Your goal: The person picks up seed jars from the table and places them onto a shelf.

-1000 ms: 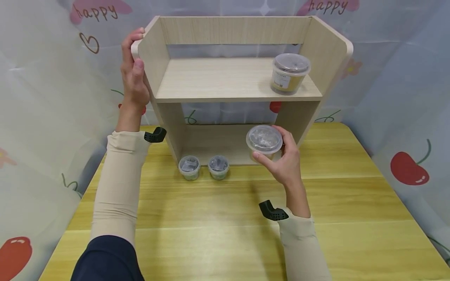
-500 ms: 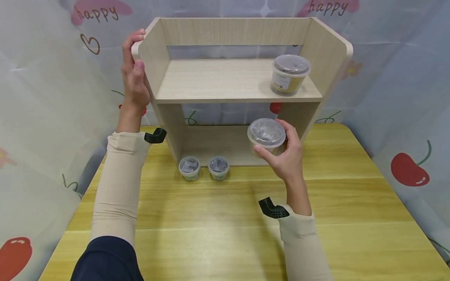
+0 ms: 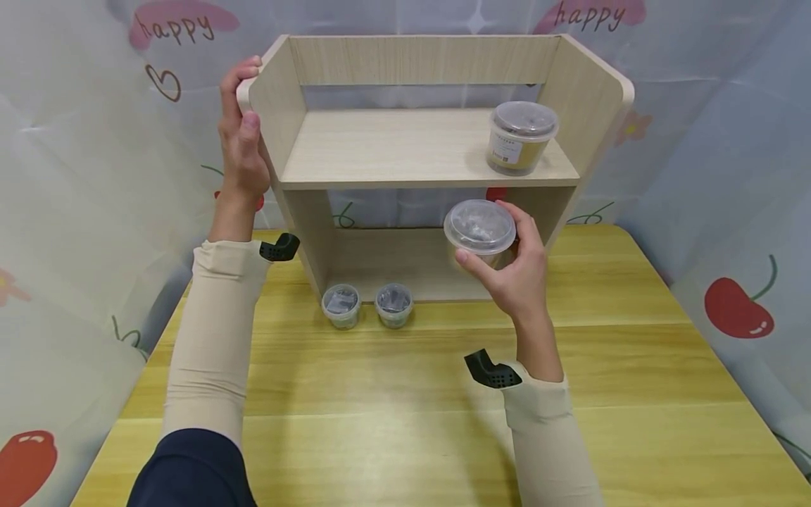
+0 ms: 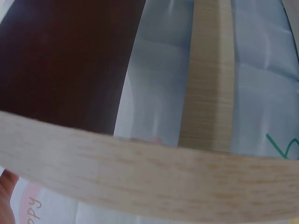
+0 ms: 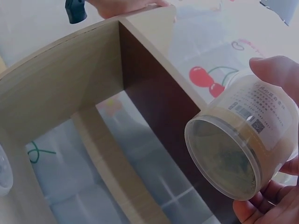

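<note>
My left hand [image 3: 243, 144] grips the upper left side panel of a pale wooden shelf [image 3: 380, 183], fingers over its edge. In the right hand [image 3: 521, 271] is a clear plastic tub [image 3: 480, 227] with a lid, held between thumb and fingers in front of the lower compartment, off the table. The right wrist view shows a printed label and barcode on this tub [image 5: 247, 135]. A similar lidded tub [image 3: 522, 138] with a yellow band stands at the right of the upper shelf. The left wrist view shows mainly the panel edge [image 4: 140, 172], with part of the hand at its lower left.
Two small lidded cups [image 3: 341, 306] stand on the yellow wooden table [image 3: 380, 415] by the shelf's front left. Printed cloth [image 3: 76, 141] hangs behind and at both sides. Each wrist carries a black camera mount [image 3: 493, 370].
The right hand has raised the tub from near the lower board toward the middle shelf's height. The left hand keeps its hold on the panel.
</note>
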Tool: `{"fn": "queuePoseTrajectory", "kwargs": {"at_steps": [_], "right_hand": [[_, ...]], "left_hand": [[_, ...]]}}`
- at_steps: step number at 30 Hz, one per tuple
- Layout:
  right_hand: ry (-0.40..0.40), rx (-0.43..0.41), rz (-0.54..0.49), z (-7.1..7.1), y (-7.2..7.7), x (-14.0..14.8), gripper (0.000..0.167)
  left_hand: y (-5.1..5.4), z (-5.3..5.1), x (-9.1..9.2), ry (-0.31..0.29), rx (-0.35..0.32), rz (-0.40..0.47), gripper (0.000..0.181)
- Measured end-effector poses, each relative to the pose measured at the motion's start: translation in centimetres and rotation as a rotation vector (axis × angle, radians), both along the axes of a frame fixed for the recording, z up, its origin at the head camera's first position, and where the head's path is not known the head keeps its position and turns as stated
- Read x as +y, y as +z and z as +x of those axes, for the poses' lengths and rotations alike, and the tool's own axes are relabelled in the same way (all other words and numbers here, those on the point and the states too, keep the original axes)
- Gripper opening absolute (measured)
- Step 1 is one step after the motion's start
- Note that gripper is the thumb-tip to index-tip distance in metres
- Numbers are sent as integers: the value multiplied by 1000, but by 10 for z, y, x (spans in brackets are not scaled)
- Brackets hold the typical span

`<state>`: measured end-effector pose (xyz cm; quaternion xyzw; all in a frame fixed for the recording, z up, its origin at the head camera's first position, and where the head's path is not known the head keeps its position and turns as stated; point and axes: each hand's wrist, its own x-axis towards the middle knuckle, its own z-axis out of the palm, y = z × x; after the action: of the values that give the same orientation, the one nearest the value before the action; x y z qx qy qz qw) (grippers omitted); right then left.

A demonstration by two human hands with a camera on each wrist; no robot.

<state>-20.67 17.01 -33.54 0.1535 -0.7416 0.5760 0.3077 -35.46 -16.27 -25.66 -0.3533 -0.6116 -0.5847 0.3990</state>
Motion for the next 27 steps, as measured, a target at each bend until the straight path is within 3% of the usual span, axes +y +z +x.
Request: {"fn": "queuePoseTrajectory", "kwargs": {"at_steps": [20,27], "right_hand": [[24,53,15,-8,19,-5,77],[-3,53,22,-12,26,-8,80]], "left_hand": [[0,1,1,-28,6,18,81],[1,0,2,-33,8,30,82]]}}
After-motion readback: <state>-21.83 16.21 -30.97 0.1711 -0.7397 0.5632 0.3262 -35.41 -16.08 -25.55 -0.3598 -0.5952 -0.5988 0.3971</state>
